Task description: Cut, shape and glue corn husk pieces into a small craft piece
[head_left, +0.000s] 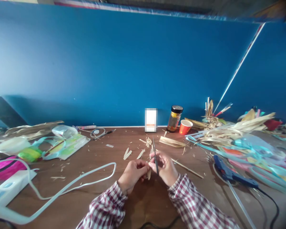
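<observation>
Both hands meet low in the middle of the view, just above the worktop (90,159), with the forearms in checked red-and-white sleeves (105,210) coming up from the bottom edge and angling toward each other. The left hand (132,173) is curled, knuckles up, its fingertips pinched on a pale dried-leaf strip (149,171) that hangs between the two hands. The right hand (165,167) is closed around a pair of scissors (154,156), whose dark thin blades point up and away from the person, crossing the strip just beside the left fingertips. Whether the blades are parted or shut cannot be told.

Just beyond the hands, small cut leaf pieces (127,154) lie scattered on the brown wood, and a long thin stick (187,168) lies to the right of the right hand. A white cable (85,181) curves across the worktop on the left. A blue glue gun (228,173) lies further right, with its black cord trailing off toward the corner. At the back, against the blue wall (109,63), stand a glass jar with a black lid (174,118) and, just beside it, an orange paper cup (185,127). A heap of dried husks (231,130) lies over pale blue ribbons at the right.
</observation>
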The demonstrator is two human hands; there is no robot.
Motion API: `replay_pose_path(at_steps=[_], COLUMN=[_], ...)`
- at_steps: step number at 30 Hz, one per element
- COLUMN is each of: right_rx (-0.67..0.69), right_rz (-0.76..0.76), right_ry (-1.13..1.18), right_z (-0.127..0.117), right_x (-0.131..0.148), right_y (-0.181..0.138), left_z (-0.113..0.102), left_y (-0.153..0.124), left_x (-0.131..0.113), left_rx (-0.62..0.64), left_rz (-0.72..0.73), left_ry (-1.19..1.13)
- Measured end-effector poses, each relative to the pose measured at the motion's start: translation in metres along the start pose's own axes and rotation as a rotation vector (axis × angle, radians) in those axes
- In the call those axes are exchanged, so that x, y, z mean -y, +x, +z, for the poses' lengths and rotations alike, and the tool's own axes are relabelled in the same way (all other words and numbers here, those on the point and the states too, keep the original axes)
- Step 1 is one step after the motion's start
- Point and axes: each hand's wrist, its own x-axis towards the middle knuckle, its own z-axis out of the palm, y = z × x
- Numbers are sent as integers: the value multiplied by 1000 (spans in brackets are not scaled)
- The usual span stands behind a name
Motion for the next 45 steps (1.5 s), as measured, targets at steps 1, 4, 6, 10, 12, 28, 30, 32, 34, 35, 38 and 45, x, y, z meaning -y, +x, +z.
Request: replay_pose_path(at_steps=[1,4,6,10,12,28,30,32,34,35,38,45], right_rx=[-6,-19,-23,-31,-36,-24,-37,-53,-28,7,150,247], right_rz=[-3,-11,-23,-41,-39,-57,-48,-49,-57,-64,-93,-78], right_ry=[-8,-35,-49,-62,-61,-36,-40,-72,-130,-166,-287,-362], right_z=[0,0,-1,-1,-1,0,0,0,-1,-1,0,1], right_x=[1,4,6,6,5,-1,-1,-1,0,1,3,5], right_y=[0,1,1,1,0,0,0,0,-1,-2,-6,-8], left_z=[1,1,1,0,0,2,1,0,-2,-4,-7,-12], left_y=[0,-1,-1,0,1,3,4,4,2,1,-1,-1], left_x=[0,-1,-1,2,3,-1,0,1,-1,-2,-6,-12], left_rx=[18,32,18,38,34,-17,-28,-52,-80,-86,-85,-94], left_rz=[-7,-36,-43,-11,-3,103,93,89,92,93,105,100], left_ry=[-22,-74,-91,-103,-104,-85,-132,-168,-185,-194,-249,-318])
